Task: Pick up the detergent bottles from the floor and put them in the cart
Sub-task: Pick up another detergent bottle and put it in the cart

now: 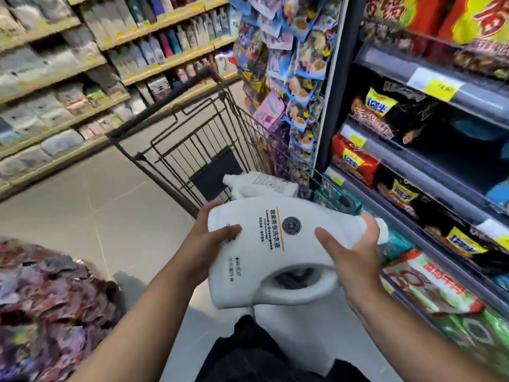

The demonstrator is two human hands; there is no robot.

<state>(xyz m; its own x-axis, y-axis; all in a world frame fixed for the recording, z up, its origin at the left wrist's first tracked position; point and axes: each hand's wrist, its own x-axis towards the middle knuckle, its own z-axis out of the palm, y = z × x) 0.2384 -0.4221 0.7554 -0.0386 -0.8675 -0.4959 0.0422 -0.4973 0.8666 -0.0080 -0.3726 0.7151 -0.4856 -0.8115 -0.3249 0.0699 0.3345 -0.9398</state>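
In a supermarket aisle, we hold a white detergent bottle [275, 252] on its side in both hands, lifted clear of the floor [110, 216] and carried just short of the wire cart [192, 139]. Our left hand [209, 238] wraps the bottle's base end, thumb across the label side and fingers behind. Our right hand [349, 249] grips the neck end, thumb on the front and fingers curled round just below the cap, which points toward the snack shelves [413, 166] on the right. The bottle's handle opening faces us.

A second white bottle [261, 186] lies on its side just beyond the one we hold; it looks to rest already in the cart's basket, though the wire around it is hard to trace. Another white shape [292, 337] shows below the held bottle, beside a dark trouser leg, and may be a further bottle waiting on the floor; we cannot tell for sure.

We judge the step in hand to be the carry: pickup done, placement not yet made. The next move calls for lifting the bottle over the cart's near rim, then lowering it beside the one already there. The bottle looks full and heavy, so both hands should keep their hold until it rests on the basket floor. The hanging packets [292, 78] crowd the cart's right side and leave little room there.
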